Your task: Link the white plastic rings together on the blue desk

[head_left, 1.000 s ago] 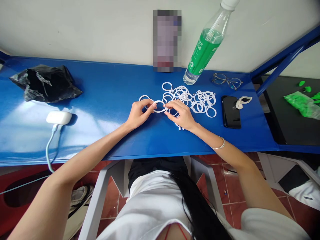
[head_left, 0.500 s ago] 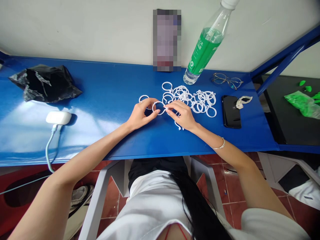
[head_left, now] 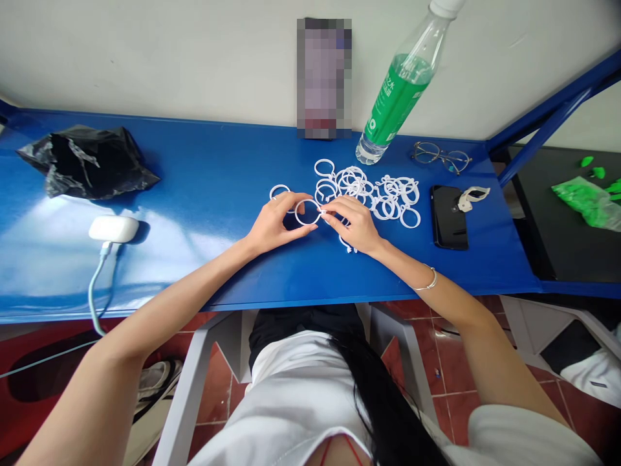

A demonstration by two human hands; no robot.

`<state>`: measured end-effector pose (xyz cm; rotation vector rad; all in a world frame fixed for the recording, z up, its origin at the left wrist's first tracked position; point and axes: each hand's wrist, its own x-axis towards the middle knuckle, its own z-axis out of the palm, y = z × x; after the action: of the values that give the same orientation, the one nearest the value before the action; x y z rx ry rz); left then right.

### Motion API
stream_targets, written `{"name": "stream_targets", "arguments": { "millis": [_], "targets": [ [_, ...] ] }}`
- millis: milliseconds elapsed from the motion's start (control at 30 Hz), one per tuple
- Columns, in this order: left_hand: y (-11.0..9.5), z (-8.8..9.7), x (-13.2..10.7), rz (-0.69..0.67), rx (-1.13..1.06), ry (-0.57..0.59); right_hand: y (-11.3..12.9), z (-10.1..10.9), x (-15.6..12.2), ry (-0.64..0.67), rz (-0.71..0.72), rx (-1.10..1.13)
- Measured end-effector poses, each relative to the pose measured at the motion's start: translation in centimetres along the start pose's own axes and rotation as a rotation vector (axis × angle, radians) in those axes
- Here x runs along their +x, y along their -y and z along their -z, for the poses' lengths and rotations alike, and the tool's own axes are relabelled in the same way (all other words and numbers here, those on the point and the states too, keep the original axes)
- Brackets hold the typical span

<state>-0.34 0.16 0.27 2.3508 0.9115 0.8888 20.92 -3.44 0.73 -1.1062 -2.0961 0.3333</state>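
Between my two hands is a white plastic curtain ring point(head_left: 296, 219), held just above the blue table point(head_left: 218, 175). My left hand point(head_left: 274, 223) grips it across its rim, fingertips at the top edge and thumb at the bottom. At its right side, the thumb and fingers of my right hand point(head_left: 356, 225) pinch the small joint of the ring, mostly covered by the fingertips. A separate ring point(head_left: 279, 188) lies behind my left hand, partly hidden. Beyond my right hand spreads a pile of similar rings point(head_left: 352, 181), and another ring point(head_left: 345, 244) pokes out below that hand.
A green-labelled bottle point(head_left: 398, 97) stands behind the pile, beside a blurred-out upright object point(head_left: 324, 77). Glasses point(head_left: 441, 157) and a black phone point(head_left: 449, 223) lie to the right. At left are a black plastic bag point(head_left: 92, 162) and a white case point(head_left: 114, 228) with a cable.
My left thumb has moved right and down along the ring's lower edge, and the left fingers have opened wider around it. My right hand keeps its pinch in the same place.
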Motion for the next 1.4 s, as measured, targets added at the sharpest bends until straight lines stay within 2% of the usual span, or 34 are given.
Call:
{"name": "stream_targets", "arguments": {
  "millis": [167, 633, 1400],
  "targets": [
    [0.00, 0.04, 0.04, 0.006, 0.008, 0.014, 0.05, 0.05, 0.00, 0.007, 0.004, -0.007],
    [0.21, -0.02, -0.01, -0.086, 0.029, -0.004, -0.17, -0.11, -0.08, -0.029, 0.058, 0.007],
    [0.07, -0.06, -0.05, -0.065, 0.038, 0.007, -0.04, -0.08, -0.11, 0.006, 0.044, 0.012]
  ]
}}
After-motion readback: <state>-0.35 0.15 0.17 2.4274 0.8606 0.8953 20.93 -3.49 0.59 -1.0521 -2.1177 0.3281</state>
